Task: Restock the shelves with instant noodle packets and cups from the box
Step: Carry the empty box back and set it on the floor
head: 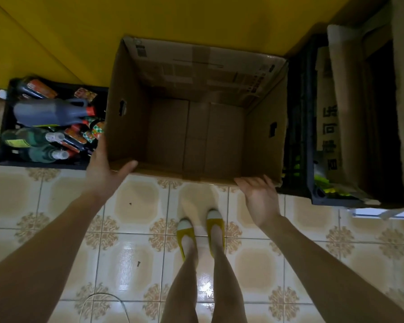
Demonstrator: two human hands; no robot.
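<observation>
A large brown cardboard box (126, 127) stands open on the tiled floor against a yellow wall, and its inside shows only bare cardboard. My left hand (105, 169) wraps the box's near left corner, thumb along the front rim and fingers up the left side. My right hand (260, 194) hovers palm up at the near right corner, fingers spread, just below the front rim. No noodle packets or cups show in this view.
A black crate (2, 159) of sauce bottles sits left of the box. On the right a dark crate (313, 197) holds folded cardboard (329, 127). My feet in yellow shoes (201, 229) stand on the patterned tiles in front of the box.
</observation>
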